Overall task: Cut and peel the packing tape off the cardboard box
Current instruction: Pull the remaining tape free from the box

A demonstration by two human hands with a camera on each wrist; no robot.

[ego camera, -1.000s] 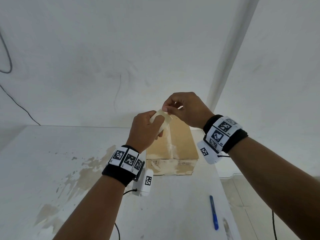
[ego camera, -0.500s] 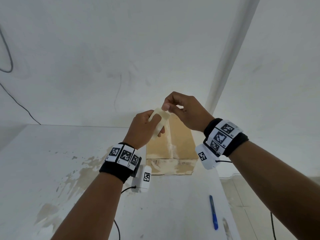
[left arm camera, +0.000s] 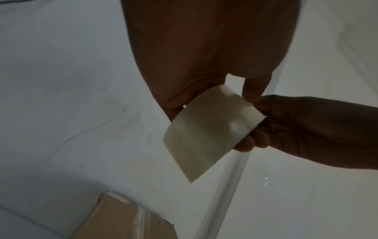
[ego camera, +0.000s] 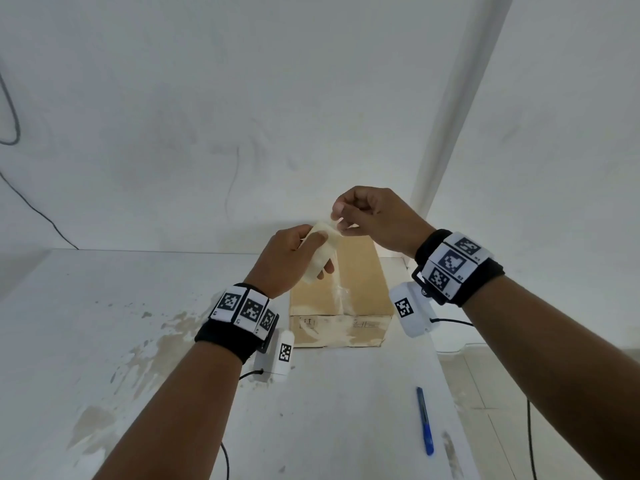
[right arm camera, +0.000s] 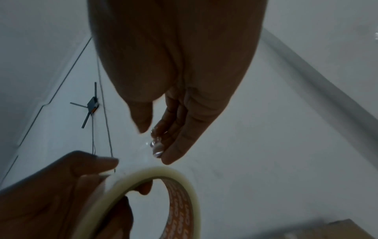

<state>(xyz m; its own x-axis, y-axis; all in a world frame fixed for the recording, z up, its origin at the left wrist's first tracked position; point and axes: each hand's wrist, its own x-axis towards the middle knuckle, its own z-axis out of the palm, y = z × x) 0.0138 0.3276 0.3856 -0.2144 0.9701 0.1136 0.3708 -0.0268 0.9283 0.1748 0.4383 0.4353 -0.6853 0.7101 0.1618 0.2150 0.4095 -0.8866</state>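
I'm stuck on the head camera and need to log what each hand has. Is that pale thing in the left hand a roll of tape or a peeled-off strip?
Observer: It's a roll. The right wrist view shows a pale ring-shaped tape roll with an orange printed inner core, and the left hand grips it with a finger through the hole.
Operator: Okay, and is the right hand actually holding anything?
Observer: Yes. In the right wrist view a glinting clear tape end sits at the right hand's fingertips, just above the roll's rim. From the head view that film is almost invisible.
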